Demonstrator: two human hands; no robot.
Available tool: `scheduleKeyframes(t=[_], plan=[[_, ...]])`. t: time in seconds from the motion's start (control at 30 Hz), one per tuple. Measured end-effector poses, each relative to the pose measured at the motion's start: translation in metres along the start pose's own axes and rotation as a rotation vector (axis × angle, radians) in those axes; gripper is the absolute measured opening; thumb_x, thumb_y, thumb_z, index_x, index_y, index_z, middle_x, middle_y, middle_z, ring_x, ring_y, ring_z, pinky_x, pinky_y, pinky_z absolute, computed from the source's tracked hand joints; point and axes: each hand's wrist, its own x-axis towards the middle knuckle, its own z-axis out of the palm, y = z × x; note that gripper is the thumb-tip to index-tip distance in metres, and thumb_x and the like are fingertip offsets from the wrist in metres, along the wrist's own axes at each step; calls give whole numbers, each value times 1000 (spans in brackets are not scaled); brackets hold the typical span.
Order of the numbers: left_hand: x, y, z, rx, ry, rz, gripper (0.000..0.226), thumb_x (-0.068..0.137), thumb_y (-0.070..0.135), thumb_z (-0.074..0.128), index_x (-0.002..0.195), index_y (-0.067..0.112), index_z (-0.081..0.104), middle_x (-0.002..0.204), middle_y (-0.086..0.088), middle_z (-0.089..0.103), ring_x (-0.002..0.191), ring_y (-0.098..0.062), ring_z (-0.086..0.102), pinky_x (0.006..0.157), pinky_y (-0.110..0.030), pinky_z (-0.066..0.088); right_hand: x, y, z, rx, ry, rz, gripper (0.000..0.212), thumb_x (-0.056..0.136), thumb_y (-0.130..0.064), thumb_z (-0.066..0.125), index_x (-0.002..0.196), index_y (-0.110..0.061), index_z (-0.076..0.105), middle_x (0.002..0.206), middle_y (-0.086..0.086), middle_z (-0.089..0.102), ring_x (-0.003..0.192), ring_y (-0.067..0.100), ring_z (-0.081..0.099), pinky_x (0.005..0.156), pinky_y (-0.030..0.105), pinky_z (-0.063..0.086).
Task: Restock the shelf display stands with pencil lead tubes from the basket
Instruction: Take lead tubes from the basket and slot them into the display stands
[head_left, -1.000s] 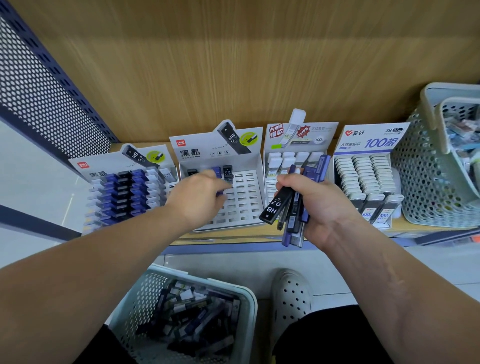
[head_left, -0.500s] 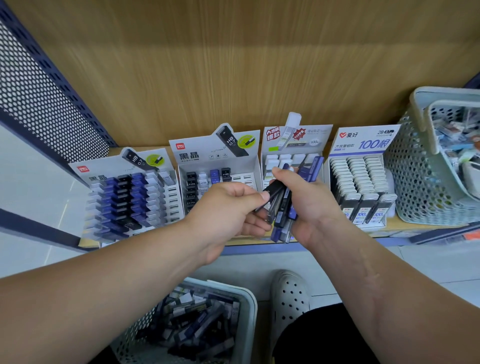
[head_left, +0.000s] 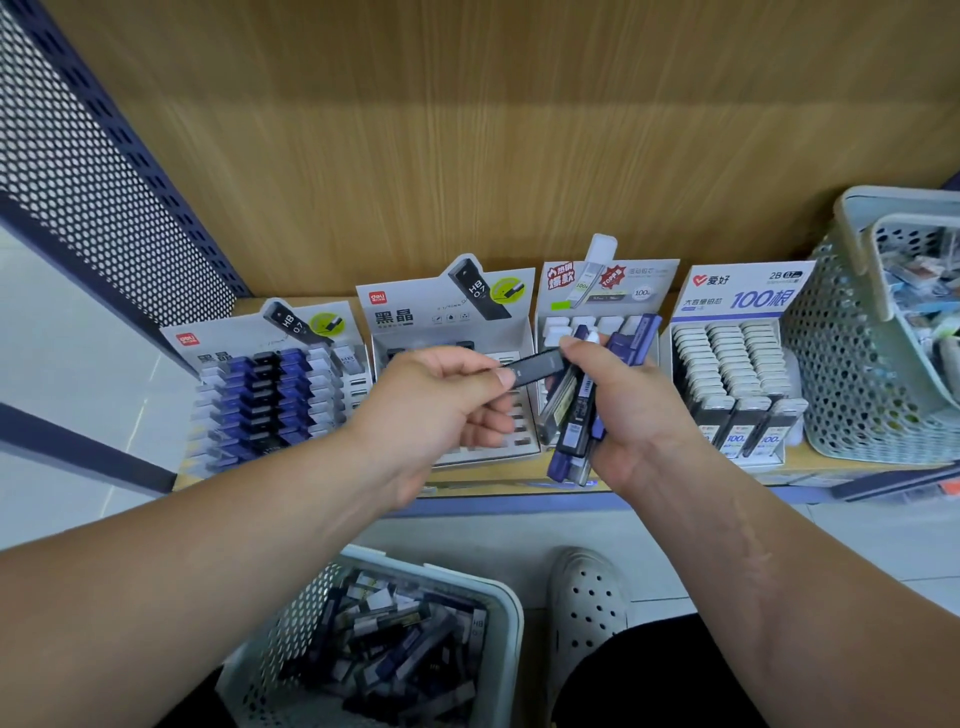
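My right hand (head_left: 631, 410) grips a bundle of blue, black and clear lead tubes (head_left: 574, 421) upright in front of the shelf. My left hand (head_left: 441, 405) pinches one black lead tube (head_left: 537, 368) by its end, the tube lying level and still touching the bundle. Behind my hands stands the second display stand (head_left: 452, 317), mostly hidden, with many bare slots. The leftmost stand (head_left: 270, 395) is packed with blue, black and white tubes. A white basket (head_left: 498, 613) of loose tubes sits on the floor below.
Two more stands hold white and grey tubes, one behind my right hand (head_left: 608, 296), one at the right (head_left: 727, 374). A perforated basket (head_left: 852, 374) with mixed goods fills the shelf's right end. A white clog (head_left: 587, 603) rests on the floor. Perforated metal panel (head_left: 78, 171) at left.
My left hand left the second stand's slots, came across to the bundle in my right hand and drew one black tube sideways out of it.
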Motion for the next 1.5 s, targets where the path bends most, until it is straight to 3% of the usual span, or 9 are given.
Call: scheduleKeyframes(t=[0.2,0.37,0.57,0.7,0.8,0.87,1.07,1.23,1.5], plan=[[32,2,-24,275,172,117,12,96,13,63,91,14,74,67,-3,63,54,-13,58,51,-22,52,3,0,-10,-27,47,30,37,91,-17,74,123,-1,64,82,9,68,62,21,66,52,31,53],[52,4,-45,500,144,212,17,100,11,56,110,17,69,70,0,67,62,-13,66,56,-24,55,4,-2,-16,-27,58,39,38,90,-16,75,123,-1,65,80,8,69,60,19,67,49,29,52],[57,-2,-66,795,273,349,17,82,19,81,83,20,64,67,2,71,65,-9,71,70,-33,59,2,0,-15,-48,36,44,38,90,-16,75,123,-1,64,79,7,70,62,21,67,51,30,53],[67,-12,-61,838,272,403,14,81,13,80,79,21,69,73,10,68,61,8,60,65,-9,49,2,0,-14,-72,25,33,26,90,-16,74,113,-5,68,76,6,70,63,20,67,55,31,54],[73,-21,-55,957,241,471,12,83,8,76,87,19,74,72,16,63,63,6,58,62,1,40,0,2,-14,-102,6,17,12,91,-17,74,100,-11,68,70,4,69,58,19,66,53,30,54],[76,-26,-52,1037,217,504,12,83,6,74,91,15,76,72,12,62,65,-5,60,62,-1,38,0,3,-16,-113,4,11,9,90,-17,74,96,-13,68,68,4,69,58,19,66,54,31,55],[88,-31,-38,1185,192,572,14,85,11,71,96,14,77,88,-4,75,85,-26,67,78,-38,55,1,2,-22,-75,12,-5,13,89,-16,75,96,-18,64,74,5,69,64,22,66,54,32,53],[97,-40,-36,1321,188,523,17,88,13,67,101,17,77,102,-5,75,98,-31,66,81,-38,54,2,2,-23,-92,-2,-5,15,90,-15,74,102,-13,65,71,5,69,58,19,66,52,31,54],[103,-42,-35,1308,169,568,16,89,8,67,96,13,80,101,-8,72,93,-32,66,79,-44,56,2,0,-25,-51,1,22,18,90,-13,74,106,-10,65,69,5,69,54,18,67,48,27,52]])
